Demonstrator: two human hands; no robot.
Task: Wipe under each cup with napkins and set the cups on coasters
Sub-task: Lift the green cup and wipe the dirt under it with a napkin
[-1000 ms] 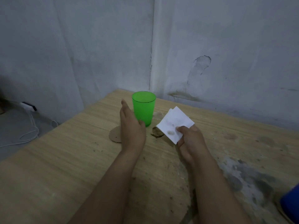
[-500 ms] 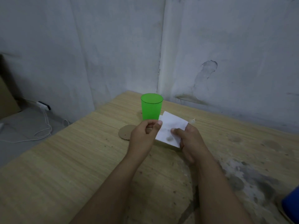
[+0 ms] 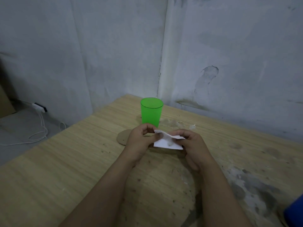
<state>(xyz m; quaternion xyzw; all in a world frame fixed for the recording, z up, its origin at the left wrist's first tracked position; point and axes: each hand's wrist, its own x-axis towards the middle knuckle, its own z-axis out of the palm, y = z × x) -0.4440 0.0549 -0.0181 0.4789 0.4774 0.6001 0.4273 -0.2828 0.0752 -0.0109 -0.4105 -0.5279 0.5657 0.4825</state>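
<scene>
One green cup [image 3: 151, 112], one coaster [image 3: 123, 137] partly hidden behind the left hand [image 3: 139, 142], one napkin [image 3: 168, 141] pinched by both hands; the right hand [image 3: 194, 146] is nearer than the cup.

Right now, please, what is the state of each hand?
Left hand: closed, pinching the left edge of the white napkin.
Right hand: closed, holding the napkin's right side.

Left hand [image 3: 139, 141] hides part of the coaster [image 3: 123, 138].
</scene>
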